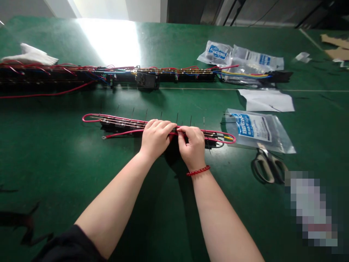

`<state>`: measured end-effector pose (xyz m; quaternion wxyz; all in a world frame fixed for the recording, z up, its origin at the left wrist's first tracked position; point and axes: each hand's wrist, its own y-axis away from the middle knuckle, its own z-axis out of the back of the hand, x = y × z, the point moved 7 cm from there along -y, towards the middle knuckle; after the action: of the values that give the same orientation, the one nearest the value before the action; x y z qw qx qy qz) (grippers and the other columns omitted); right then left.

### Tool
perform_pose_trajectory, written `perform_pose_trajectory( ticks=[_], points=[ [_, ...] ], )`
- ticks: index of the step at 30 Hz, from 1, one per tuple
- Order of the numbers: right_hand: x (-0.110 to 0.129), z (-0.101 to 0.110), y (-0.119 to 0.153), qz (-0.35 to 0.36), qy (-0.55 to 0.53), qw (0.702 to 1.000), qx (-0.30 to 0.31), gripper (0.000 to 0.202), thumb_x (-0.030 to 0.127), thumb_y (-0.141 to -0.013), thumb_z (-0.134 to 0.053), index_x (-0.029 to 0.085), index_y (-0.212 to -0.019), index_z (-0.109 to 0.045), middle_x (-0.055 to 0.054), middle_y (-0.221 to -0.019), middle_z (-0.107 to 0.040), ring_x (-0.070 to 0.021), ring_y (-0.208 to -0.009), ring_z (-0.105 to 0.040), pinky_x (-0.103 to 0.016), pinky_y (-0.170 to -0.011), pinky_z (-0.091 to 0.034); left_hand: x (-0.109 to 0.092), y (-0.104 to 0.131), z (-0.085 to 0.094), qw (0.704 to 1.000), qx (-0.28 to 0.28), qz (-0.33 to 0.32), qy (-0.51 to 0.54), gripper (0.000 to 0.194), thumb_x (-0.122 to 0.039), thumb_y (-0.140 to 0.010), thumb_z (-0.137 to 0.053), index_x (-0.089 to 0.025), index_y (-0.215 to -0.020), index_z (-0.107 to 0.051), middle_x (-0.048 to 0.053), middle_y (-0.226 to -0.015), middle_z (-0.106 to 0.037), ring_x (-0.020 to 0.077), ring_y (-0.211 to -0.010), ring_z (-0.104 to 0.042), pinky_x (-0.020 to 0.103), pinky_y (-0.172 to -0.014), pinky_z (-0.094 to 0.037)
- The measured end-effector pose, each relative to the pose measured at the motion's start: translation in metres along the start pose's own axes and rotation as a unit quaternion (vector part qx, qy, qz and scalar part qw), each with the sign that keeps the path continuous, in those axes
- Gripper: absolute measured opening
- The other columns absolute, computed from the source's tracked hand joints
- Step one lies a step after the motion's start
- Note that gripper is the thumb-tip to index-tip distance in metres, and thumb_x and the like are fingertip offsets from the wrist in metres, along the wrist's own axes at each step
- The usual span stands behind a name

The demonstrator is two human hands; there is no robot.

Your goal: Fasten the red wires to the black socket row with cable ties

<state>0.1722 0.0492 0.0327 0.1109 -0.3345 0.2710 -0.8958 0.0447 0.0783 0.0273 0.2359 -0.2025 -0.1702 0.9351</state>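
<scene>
Red-cabled strip [122, 124]: under left hand [156, 138], fingers together, grip hidden; touched mid-length by right hand [192, 147], thumb and index pinched together, can't tell on what.

- An electronics assembly workshop was suggested.
- A broad green worktable [81, 174] was spread with wired strips [117, 123].
- Scissors [263, 165] and labelled plastic bags [282, 136] had been laid nearby.

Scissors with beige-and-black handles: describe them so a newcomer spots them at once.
On the green table, find the nearest clear plastic bag with a blue-and-white label. The scissors lie just below it in the picture, handles towards the viewer. Unlike the flat bag, they show two open finger loops.
</scene>
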Motion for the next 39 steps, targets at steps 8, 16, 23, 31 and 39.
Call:
perform_pose_trajectory(
  ticks=[8, 16, 23, 31, 39],
  points=[
    [-0.0019, -0.001, 0.0003, -0.02, -0.01, 1.0, 0.009, 0.012, 0.019, -0.095, -0.055, 0.025, -0.097, -0.065, -0.004, -0.093, -0.073, -0.0231, -0.092, -0.064, -0.04, -0.086, -0.049, 0.0022, -0.0003, -0.0009, 0.999, 0.014, 0.018, 0.026, 0.028, -0.019, -0.092, -0.057, -0.029, -0.114, -0.071, 0.001, -0.118, -0.075, 0.0211, -0.108, -0.068, 0.043, -0.112, -0.036],
    [-0.0034, -0.0018, -0.0005, -0.026, -0.006, 1.0, 0.011, 0.013, 0.02, -0.095, -0.054, 0.025, -0.096, -0.066, -0.004, -0.093, -0.073, -0.0234, -0.092, -0.064, -0.04, -0.087, -0.048, 0.0042, -0.0012, -0.0028, 0.999, 0.031, 0.004, 0.038, 0.033, -0.017, -0.092, -0.054, -0.028, -0.119, -0.069, 0.002, -0.123, -0.074, 0.0206, -0.112, -0.067, 0.044, -0.115, -0.033],
    [-0.0034, -0.0013, -0.0014, -0.023, -0.014, 1.0, 0.002, 0.011, 0.02, -0.095, -0.055, 0.024, -0.094, -0.065, -0.004, -0.091, -0.073, -0.0225, -0.09, -0.063, -0.038, -0.085, -0.048, 0.0046, -0.0002, -0.0022, 0.999, 0.034, -0.025, 0.026, 0.034, -0.024, -0.09, -0.061, -0.027, -0.123, -0.069, 0.003, -0.126, -0.072, 0.0247, -0.112, -0.066, 0.042, -0.104, -0.042],
    [-0.004, -0.0025, -0.0011, -0.028, -0.016, 0.999, 0.011, 0.012, 0.02, -0.095, -0.055, 0.024, -0.094, -0.066, -0.004, -0.091, -0.073, -0.0227, -0.091, -0.064, -0.039, -0.086, -0.048, 0.0045, 0.0009, -0.0014, 0.999, 0.027, -0.028, 0.02, 0.035, -0.025, -0.089, -0.062, -0.027, -0.123, -0.069, 0.003, -0.126, -0.073, 0.0251, -0.113, -0.066, 0.042, -0.103, -0.043],
    [-0.0033, -0.0037, 0.0001, -0.041, -0.003, 0.999, 0.03, 0.013, 0.02, -0.096, -0.054, 0.025, -0.095, -0.066, -0.004, -0.095, -0.074, -0.022, -0.094, -0.064, -0.039, -0.089, -0.048, 0.0034, 0.0033, 0.0, 0.999, 0.009, -0.025, 0.031, 0.033, -0.025, -0.088, -0.061, -0.027, -0.119, -0.071, 0.004, -0.125, -0.073, 0.0257, -0.111, -0.067, 0.043, -0.102, -0.043]
  ],
)
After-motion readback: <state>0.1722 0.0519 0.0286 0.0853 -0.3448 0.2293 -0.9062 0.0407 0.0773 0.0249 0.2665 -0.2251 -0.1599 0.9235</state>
